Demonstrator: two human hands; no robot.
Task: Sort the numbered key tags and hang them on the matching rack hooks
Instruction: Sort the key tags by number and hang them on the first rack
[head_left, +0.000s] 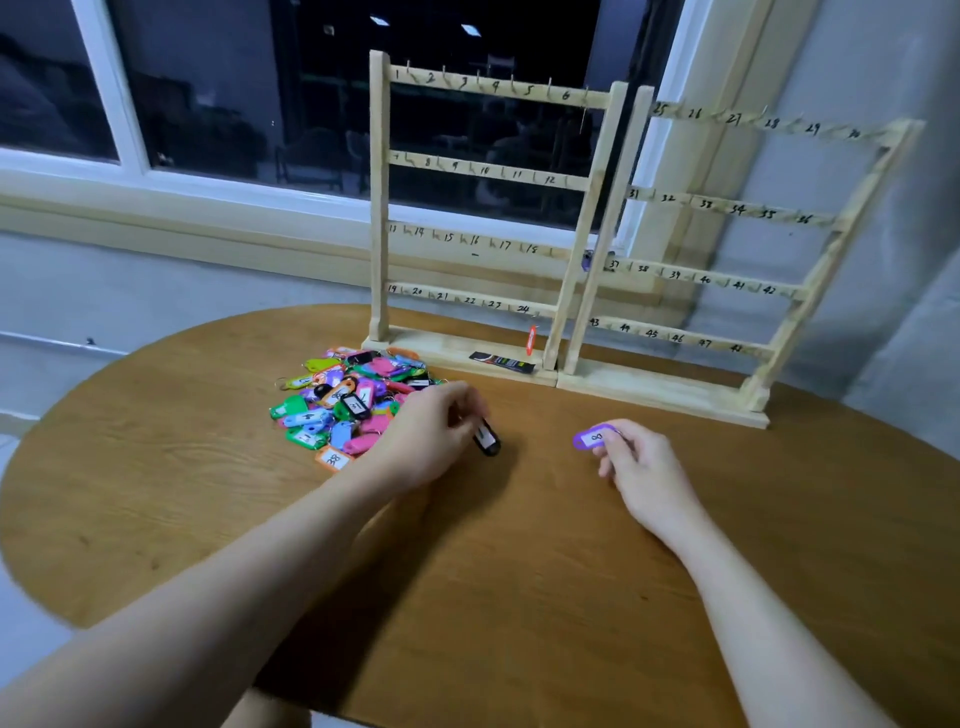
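Left hand (434, 434) pinches black tag (487, 439) | right hand (641, 470) pinches purple tag (594, 437)

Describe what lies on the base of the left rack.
On the left rack's base lie a black packet and an upright orange tag. The tag pile covers its left front edge.

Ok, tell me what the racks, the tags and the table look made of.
Racks: pale unfinished-looking wood, grain and square-cut slats showing, small hooks, probably metal. Tags: bright glossy coloured shells with white paper inserts, likely plastic. Table: brown wood grain, smooth matte top; could be veneer or laminate.
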